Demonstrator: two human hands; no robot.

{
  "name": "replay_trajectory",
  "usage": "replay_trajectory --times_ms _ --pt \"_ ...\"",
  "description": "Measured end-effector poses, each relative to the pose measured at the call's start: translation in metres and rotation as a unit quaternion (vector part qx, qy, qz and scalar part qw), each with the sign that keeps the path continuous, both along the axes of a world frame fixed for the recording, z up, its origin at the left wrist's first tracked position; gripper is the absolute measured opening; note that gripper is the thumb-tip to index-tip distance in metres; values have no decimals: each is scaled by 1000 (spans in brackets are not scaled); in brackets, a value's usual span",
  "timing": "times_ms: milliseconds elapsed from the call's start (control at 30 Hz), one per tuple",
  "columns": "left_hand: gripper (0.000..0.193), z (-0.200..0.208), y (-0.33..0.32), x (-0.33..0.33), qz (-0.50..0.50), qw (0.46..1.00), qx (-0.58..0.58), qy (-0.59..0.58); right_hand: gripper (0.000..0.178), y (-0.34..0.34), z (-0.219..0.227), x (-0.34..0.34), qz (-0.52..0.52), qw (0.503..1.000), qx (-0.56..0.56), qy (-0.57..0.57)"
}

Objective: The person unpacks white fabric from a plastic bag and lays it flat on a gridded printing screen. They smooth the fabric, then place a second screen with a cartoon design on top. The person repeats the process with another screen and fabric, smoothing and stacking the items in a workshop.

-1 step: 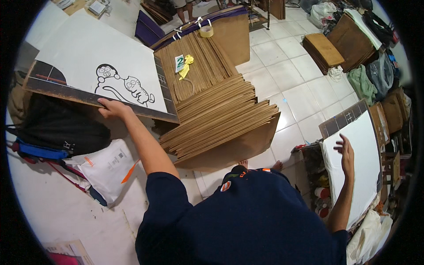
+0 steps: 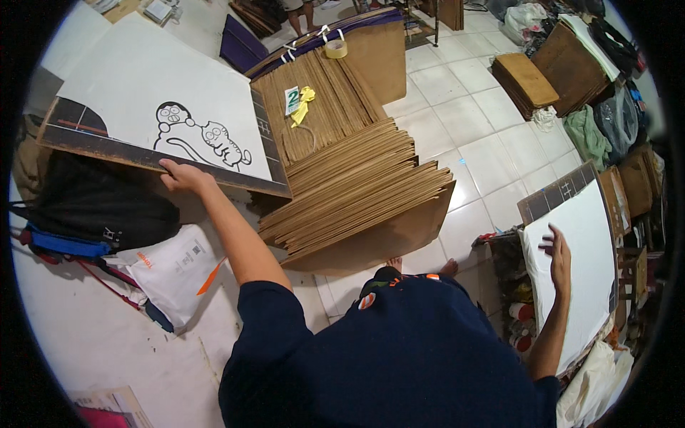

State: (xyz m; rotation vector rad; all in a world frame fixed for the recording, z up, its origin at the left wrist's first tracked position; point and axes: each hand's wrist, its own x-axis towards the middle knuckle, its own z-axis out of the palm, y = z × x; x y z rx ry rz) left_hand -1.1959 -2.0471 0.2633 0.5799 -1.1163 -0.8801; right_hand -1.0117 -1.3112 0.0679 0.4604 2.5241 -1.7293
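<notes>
At the left, a dark board (image 2: 75,123) carries a white cloth (image 2: 121,78) printed with two black cartoon animals. My left hand (image 2: 184,176) is closed on the board's near edge, thumb on top and the other fingers hidden underneath. The board is held tilted beside upright brown panels. On the right, my right hand (image 2: 560,257) has its fingers apart and holds nothing. It is over a plain white cloth (image 2: 581,299) laid on a second dark board (image 2: 553,202); whether it touches the cloth I cannot tell.
Closely packed brown panels (image 2: 349,192) stand ahead, with a tape roll (image 2: 336,49) and yellow strip (image 2: 302,107) on top. A black bag (image 2: 107,203) and white package (image 2: 175,274) lie left. Bags and stacked boards (image 2: 526,82) line the right; a person's legs show at the far top.
My right hand has dropped slightly over the white cloth. My left hand stays on the printed cloth's board, and the whole view has shifted very slightly.
</notes>
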Motion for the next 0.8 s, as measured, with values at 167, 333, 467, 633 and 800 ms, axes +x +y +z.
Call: replay_trajectory --times_ms 167,333,467,633,800 --pt "40 -23 8 44 -159 987 30 5 52 1 -44 73 20 991 25 -128" --pt "32 -125 121 60 -32 969 -92 -226 46 9 -74 103 24 986 -48 -161" --pt "38 -199 286 79 -238 883 -156 -373 42 58 -104 112 6 993 67 -101" --pt "40 -216 481 115 -453 725 -250 -454 66 140 -167 141 -221 922 277 -158" --pt "44 -255 607 152 -576 590 -368 -429 75 135 -191 210 -148 869 355 -313"
